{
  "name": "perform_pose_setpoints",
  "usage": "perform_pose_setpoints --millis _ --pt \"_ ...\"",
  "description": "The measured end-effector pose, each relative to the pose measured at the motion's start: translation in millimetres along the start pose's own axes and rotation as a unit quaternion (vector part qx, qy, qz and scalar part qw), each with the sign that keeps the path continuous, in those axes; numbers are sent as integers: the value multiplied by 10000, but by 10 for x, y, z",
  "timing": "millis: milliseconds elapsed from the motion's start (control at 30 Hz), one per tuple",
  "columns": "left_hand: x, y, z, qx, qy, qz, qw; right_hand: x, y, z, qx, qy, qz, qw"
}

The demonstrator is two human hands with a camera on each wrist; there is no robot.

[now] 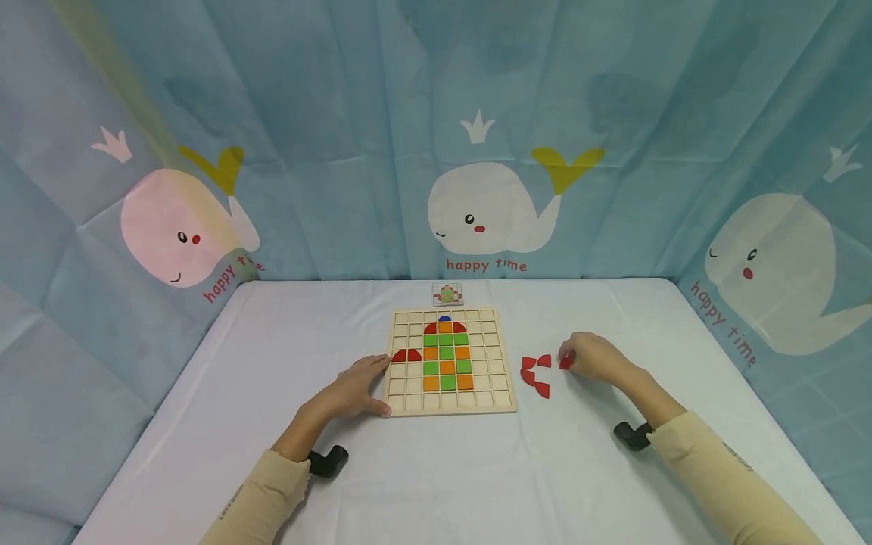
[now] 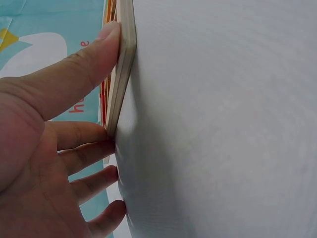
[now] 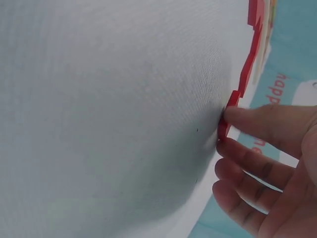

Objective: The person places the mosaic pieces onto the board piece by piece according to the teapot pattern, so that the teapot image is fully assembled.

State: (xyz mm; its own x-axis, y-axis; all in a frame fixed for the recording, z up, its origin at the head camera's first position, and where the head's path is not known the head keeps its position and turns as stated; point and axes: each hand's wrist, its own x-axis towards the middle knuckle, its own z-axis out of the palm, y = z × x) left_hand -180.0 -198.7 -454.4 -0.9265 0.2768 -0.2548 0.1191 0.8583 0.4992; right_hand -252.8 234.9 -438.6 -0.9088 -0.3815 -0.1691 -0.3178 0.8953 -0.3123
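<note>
On the white table lies a wooden grid board (image 1: 485,401) holding red, green, orange and blue tiles. My left hand (image 1: 356,387) rests spread at its left edge, the thumb by the near corner; in the left wrist view the thumb and forefinger touch the board's side (image 2: 128,54). Right of the board, my right hand (image 1: 596,357) pinches a red piece (image 3: 233,99) between thumb and forefinger, at the table surface. Its full outline is hidden by the fingers. Several loose red quarter-circle tiles (image 1: 542,389) lie between this hand and the board.
A small pattern card (image 1: 447,294) lies just behind the board, showing a coloured figure on a grid. Behind the table (image 1: 306,318) hangs a blue curtain (image 1: 327,204) printed with whales. A black wrist mount (image 1: 330,462) sticks out at the left sleeve, another (image 1: 632,437) at the right.
</note>
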Motion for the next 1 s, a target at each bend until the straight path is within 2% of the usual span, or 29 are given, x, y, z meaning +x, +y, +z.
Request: perform_pose_setpoints --millis 300,1000 --pt "1 7 16 -16 -17 -107 9999 -22 -17 -4 -81 125 432 9990" --pt "4 23 6 57 -7 -131 9999 -35 -39 2 -126 194 493 9985"
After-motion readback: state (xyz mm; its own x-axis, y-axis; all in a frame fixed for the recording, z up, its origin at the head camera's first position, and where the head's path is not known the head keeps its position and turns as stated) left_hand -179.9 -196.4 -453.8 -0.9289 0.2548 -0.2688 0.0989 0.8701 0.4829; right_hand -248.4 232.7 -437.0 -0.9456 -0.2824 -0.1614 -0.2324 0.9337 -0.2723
